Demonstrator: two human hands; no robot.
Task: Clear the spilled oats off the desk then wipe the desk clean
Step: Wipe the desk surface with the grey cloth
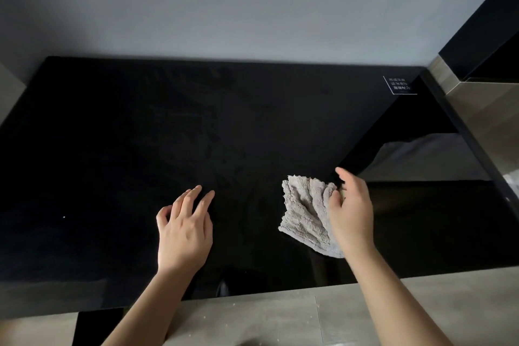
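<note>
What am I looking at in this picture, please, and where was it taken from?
There is no machine here: a person works with bare hands, and the single picture comes from a camera worn on their head, looking forward and down. The dark glossy surface is the desk, set against a grey wall. The left hand rests on it with fingers spread, holding nothing. The right hand holds a bunched beige cloth on the desk. One pale speck, perhaps an oat, lies near the left side, and a small printed label sits in the far right corner.

One left hand, one right hand, one cloth, one desk, one label.
</note>
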